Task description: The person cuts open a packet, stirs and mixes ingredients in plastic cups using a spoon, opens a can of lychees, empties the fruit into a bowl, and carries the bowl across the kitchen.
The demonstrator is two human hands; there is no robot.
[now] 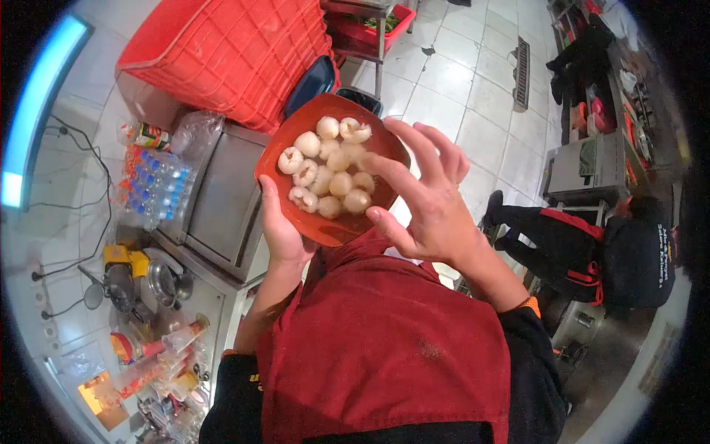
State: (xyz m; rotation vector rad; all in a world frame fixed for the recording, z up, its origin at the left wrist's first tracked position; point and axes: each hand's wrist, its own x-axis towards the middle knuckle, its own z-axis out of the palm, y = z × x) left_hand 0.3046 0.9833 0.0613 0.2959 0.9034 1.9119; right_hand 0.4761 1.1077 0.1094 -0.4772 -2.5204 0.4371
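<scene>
My left hand (281, 235) grips the near left rim of a square reddish-brown bowl (333, 235), thumb up along the side and the other fingers hidden beneath. In the bowl lie several peeled, whitish translucent fruits that look like lychees (341, 183), some with a hollow opening at one end. My right hand (433, 192) reaches over the bowl's right side with its fingers spread. The index fingertip is among the fruits, slightly blurred; whether it touches one I cannot tell. Nothing is held in that hand.
Beyond the bowl stands a big red plastic crate (222, 59). Left are a steel-topped unit (225, 196), water bottles (155, 185), pans (161, 283) and stacked cups (159, 362). A person in black (629, 255) is at the right, near a counter. A drain grate (522, 74) lies in the tiled floor.
</scene>
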